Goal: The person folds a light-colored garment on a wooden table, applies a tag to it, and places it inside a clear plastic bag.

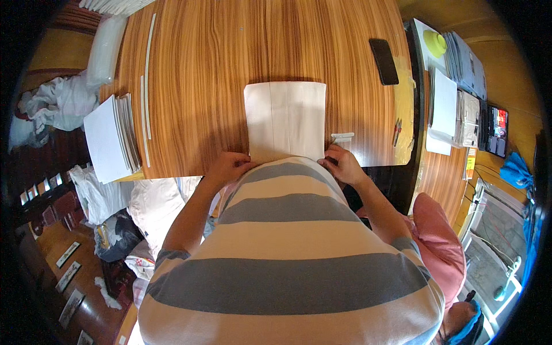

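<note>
A cream-coloured flat paper piece (pixel 286 118) with a lengthwise seam or crease, like a paper bag or large envelope, lies on the wood-grain table (pixel 195 69) in front of me. Its near edge is hidden behind my striped shirt. At its near left corner, my left hand (pixel 233 167) is closed with fingertips on the edge. My right hand (pixel 343 164) pinches the near right corner between thumb and fingers. Just beyond the right hand rests a small whitish strip-like object (pixel 342 137).
A black phone (pixel 384 61) and pens (pixel 397 132) lie toward the table's right side. Long white strips (pixel 145 109) and a stack of white sheets (pixel 109 138) are at left. Paper bundles (pixel 468 63) stand on a side surface at right. Someone in pink (pixel 440 247) is close by.
</note>
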Demonstrator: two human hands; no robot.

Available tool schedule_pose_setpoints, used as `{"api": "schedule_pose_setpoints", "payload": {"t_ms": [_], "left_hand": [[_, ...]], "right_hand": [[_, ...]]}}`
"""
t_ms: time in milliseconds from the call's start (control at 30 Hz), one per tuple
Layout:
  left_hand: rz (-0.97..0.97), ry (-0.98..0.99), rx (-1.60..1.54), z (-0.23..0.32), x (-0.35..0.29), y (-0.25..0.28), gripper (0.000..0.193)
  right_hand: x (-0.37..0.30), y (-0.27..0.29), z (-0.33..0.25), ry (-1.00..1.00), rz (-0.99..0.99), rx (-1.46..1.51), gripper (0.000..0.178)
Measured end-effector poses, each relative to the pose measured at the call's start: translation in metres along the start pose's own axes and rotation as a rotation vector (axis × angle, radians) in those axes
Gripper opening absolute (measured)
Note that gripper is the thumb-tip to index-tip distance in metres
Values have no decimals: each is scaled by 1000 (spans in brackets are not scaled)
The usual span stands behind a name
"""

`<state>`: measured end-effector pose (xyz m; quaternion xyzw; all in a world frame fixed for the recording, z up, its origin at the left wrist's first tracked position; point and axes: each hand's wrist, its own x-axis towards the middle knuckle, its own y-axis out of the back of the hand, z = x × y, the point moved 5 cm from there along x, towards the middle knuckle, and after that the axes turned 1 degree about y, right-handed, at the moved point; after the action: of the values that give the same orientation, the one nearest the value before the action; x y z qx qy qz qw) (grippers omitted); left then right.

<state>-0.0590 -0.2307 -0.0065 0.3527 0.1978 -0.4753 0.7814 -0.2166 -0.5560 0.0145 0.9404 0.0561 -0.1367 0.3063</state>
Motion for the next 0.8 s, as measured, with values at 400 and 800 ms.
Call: {"api": "schedule_pose_setpoints", "payload": {"t_ms": [400, 800], "left_hand": [[172, -257, 288, 1, -2, 9, 26], [0, 154, -125, -15, -4, -8, 36]], "right_hand": [[-10, -12, 2, 138, 170, -176, 14], [-20, -18, 3, 87, 99, -97, 20]]}}
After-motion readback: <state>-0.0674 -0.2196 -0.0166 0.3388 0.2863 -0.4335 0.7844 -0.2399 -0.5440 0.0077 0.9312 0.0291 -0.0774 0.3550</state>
